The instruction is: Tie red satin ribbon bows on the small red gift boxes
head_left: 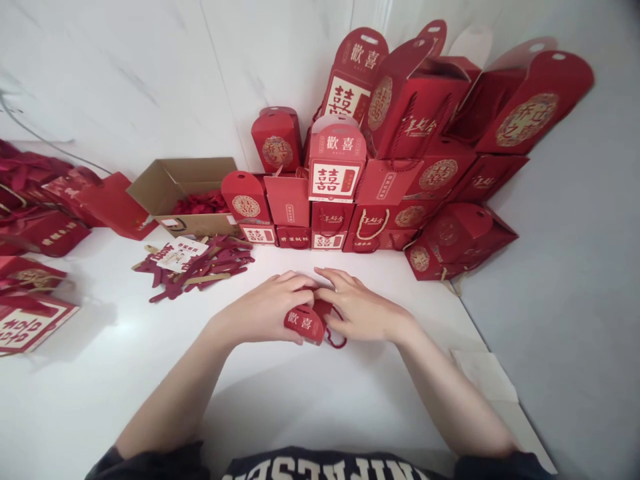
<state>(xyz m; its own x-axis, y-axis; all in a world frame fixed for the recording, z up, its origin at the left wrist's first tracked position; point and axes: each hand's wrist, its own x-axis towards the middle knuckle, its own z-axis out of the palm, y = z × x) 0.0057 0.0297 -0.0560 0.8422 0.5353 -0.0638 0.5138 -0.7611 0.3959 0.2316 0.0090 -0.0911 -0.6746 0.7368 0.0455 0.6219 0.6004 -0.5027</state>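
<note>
A small red gift box (306, 324) with white characters on its rounded flap sits on the white table between my hands. My left hand (274, 308) is closed around its left side, thumb at the near edge and fingers over the back. From the right, my right hand (357, 308) reaches to the box's top, its fingers spread and partly bent against the red card. A dark red cord handle (338, 339) loops out below my right hand. The box's back and lower part are hidden by my hands.
Stacked red gift boxes (334, 170) line the wall ahead and to the right. A cardboard carton (195, 170) with red contents stands left of them. Before it lies a pile of dark red ribbons (215, 263). More red boxes (35, 327) crowd the left side.
</note>
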